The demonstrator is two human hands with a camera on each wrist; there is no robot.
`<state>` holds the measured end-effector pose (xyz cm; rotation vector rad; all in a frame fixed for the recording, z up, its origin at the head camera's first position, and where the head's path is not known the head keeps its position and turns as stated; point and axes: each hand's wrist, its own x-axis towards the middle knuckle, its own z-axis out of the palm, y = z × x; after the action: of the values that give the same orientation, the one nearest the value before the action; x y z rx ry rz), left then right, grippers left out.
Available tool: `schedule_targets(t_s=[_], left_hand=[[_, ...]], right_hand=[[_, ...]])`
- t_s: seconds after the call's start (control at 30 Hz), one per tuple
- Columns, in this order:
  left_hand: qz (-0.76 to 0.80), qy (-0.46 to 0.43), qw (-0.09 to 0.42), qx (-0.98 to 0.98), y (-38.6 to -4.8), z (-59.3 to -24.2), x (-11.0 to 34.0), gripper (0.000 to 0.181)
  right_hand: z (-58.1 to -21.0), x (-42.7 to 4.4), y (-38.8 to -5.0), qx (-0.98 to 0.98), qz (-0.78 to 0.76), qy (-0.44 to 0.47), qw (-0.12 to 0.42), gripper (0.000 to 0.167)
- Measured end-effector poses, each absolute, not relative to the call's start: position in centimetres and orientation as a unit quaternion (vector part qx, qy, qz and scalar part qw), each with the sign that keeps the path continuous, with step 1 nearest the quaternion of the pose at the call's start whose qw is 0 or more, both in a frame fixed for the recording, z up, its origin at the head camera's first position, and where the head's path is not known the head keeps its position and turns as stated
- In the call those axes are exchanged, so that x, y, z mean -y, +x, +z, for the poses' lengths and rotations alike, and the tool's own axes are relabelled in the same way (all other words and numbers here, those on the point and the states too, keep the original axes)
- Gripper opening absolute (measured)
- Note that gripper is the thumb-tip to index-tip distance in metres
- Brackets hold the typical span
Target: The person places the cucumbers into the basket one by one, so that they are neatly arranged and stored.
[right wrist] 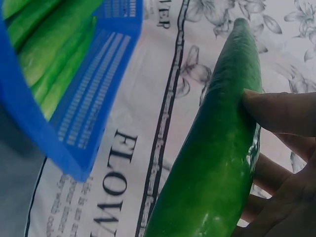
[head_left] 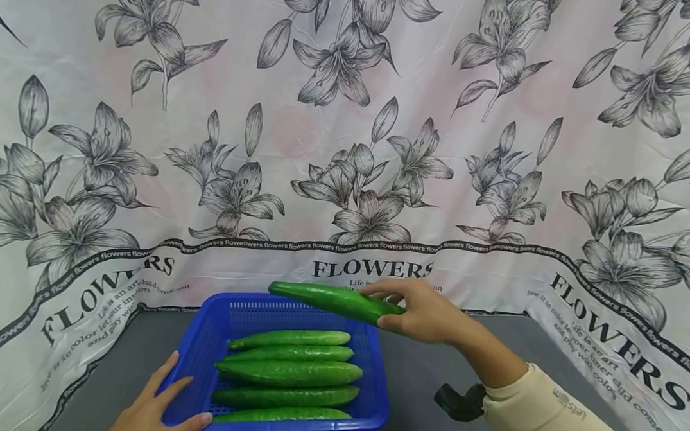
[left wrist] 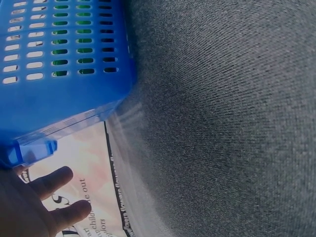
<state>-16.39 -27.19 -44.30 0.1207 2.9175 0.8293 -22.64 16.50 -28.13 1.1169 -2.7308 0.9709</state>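
A green cucumber [head_left: 324, 298] is held up by my right hand [head_left: 430, 314], above the far right part of a blue plastic basket [head_left: 379, 397]. The thumb and fingers grip its right end, and its other end points left. In the right wrist view the held cucumber [right wrist: 212, 163] shows glossy skin, with the thumb pressed on its side. Several more cucumbers [head_left: 292, 372] lie side by side in the basket. At the basket's left front corner, my left hand [head_left: 151, 406] touches the rim, its fingers spread and fairly straight; the left wrist view shows it beside the slotted wall [left wrist: 64, 94].
The basket stands on a dark grey tabletop [head_left: 419, 366]. A black curved object [head_left: 458, 402] lies near the right sleeve; its kind is unclear. A white floral cloth [head_left: 370, 178] printed with "FLOWERS" hangs behind and at both sides.
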Motion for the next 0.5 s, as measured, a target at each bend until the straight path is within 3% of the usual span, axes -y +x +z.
schedule_targets(t_s=[0.5], left_hand=[[0.273,0.04,0.051,-0.96,-16.3,-44.4,27.3,0.075]], right_hand=[[-30.2,-10.6,-24.8,0.871,0.301,0.387,-0.032,0.046]])
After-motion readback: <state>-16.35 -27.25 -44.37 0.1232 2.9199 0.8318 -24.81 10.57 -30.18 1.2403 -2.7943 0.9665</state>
